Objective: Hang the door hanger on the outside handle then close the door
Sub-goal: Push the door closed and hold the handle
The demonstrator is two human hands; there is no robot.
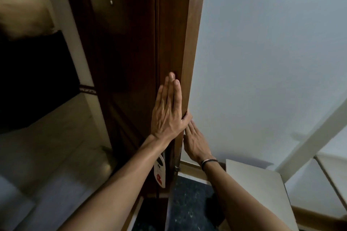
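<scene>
The first half of the task looks done: one white card door hanger with red print (159, 171) hangs low against the dark brown wooden door (131, 62), just below the left forearm, though the handle it should sit on is hidden behind that arm, so I cannot confirm what it hooks onto. The closing seems to be what is left, or just under way; the door's lighter brown edge (189, 52) faces the camera beside the pale blue-grey wall (262, 52), and whether it is latched cannot be told. The left hand (166, 112) lies flat on the door face, fingers straight and pressed together, thumb hooked around the edge, gripping nothing. The right hand (195, 142), with a thin dark bracelet (209, 161) at the wrist, is flat and held out on the far side of the edge, fingers together, holding nothing. Counted: one door, one hanger, two hands, one bracelet, and one white square-cornered surface (259, 189) low on the right
</scene>
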